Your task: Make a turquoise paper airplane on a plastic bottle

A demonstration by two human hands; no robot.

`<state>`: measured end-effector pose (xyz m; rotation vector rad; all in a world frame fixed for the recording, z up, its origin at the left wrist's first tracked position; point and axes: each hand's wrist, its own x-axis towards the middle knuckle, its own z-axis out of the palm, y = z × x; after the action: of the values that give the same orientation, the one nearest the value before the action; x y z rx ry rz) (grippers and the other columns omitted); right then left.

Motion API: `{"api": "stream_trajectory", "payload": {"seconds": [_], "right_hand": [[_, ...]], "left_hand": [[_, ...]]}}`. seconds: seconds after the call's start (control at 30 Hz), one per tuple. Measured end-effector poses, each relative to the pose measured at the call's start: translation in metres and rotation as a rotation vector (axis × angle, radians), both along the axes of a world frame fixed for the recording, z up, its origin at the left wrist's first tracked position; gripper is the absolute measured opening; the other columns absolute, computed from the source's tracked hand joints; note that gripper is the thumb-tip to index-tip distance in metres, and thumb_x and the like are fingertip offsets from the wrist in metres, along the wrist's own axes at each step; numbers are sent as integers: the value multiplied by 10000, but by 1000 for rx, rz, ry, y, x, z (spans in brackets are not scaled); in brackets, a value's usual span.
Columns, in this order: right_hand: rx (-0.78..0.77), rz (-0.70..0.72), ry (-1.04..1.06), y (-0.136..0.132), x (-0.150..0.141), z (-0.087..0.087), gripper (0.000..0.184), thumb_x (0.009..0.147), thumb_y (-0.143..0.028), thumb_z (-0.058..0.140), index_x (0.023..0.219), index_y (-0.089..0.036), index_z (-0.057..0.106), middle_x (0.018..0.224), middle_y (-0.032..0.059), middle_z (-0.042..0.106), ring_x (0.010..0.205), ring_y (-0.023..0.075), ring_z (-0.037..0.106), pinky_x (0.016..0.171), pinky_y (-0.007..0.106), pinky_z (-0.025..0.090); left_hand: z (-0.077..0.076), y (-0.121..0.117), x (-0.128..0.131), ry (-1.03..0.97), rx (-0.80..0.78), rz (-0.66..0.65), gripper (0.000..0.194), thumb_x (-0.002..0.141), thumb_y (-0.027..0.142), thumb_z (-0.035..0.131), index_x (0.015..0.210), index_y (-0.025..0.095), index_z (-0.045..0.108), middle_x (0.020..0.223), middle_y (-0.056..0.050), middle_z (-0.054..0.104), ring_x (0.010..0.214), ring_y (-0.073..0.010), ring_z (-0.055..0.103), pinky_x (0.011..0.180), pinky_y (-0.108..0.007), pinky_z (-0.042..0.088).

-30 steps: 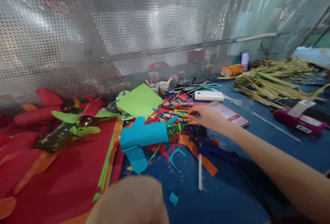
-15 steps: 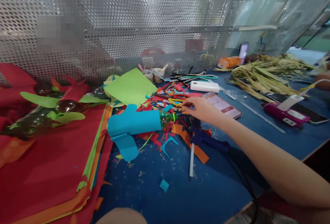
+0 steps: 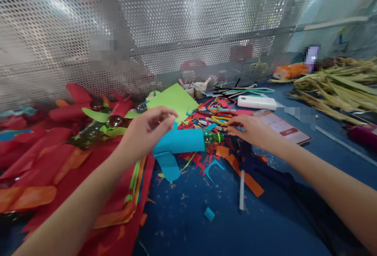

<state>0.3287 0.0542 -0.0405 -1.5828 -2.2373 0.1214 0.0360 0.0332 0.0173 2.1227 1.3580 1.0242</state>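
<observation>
A plastic bottle wrapped in blue paper (image 3: 182, 141), with blue paper fins, lies on its side on the blue table. Its green neck (image 3: 210, 139) points right. My left hand (image 3: 149, 128) hovers at the bottle's left end with fingers curved and apart, holding nothing. Beside the neck, my right hand (image 3: 250, 130) has bent fingers with a gap between thumb and forefinger; nothing shows in it. Just left of its fingertips lies a tool with yellow handles (image 3: 219, 120). Below that hand rests a dark blue glue gun (image 3: 250, 160) with a white glue stick (image 3: 242, 191).
Coloured paper scraps surround the bottle. A light green sheet (image 3: 173, 101) lies behind it. Red paper (image 3: 114, 185) and paper-finned bottles fill the left. A phone (image 3: 282, 126), white device (image 3: 256, 102) and dry husks (image 3: 338, 87) are right. A perforated metal panel (image 3: 165, 36) stands behind.
My left hand has risen from the bottom edge to the bottle's left end. My right hand stays near the bottle neck. The view has shifted, first down, then left.
</observation>
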Motion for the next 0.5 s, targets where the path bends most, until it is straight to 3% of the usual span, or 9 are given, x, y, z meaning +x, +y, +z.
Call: {"api": "stream_trajectory", "payload": {"seconds": [0.1,0.2,0.33,0.5], "right_hand": [[15,16,-6,0,0,-1,160,852,-199,552,907,-161,698,894,79,741,785,234,683,713,319,509],[39,27,-10,1,0,-4,168,854,-213,542,890,-164,698,899,82,742,787,235,685,707,323,514],[52,35,-12,3,1,-10,187,867,-243,530,924,-172,693,912,81,740,800,238,684,713,336,521],[37,29,-14,3,2,-11,187,868,-242,533,941,-173,691,916,79,737,807,235,684,720,333,527]], "left_hand": [[-13,56,-30,-51,-61,194,274,806,329,551,1026,183,622,757,-6,648,782,-196,641,727,-313,512],[-36,93,-61,-70,-94,256,256,866,323,516,1043,175,628,808,-31,665,851,-227,645,764,-361,514],[-59,107,-73,-138,-167,182,311,903,314,561,1178,168,555,1181,-91,588,981,-226,611,819,-433,522],[-77,114,-64,-253,-284,171,317,901,308,565,1188,172,548,1200,-93,578,993,-230,606,820,-434,524]]}}
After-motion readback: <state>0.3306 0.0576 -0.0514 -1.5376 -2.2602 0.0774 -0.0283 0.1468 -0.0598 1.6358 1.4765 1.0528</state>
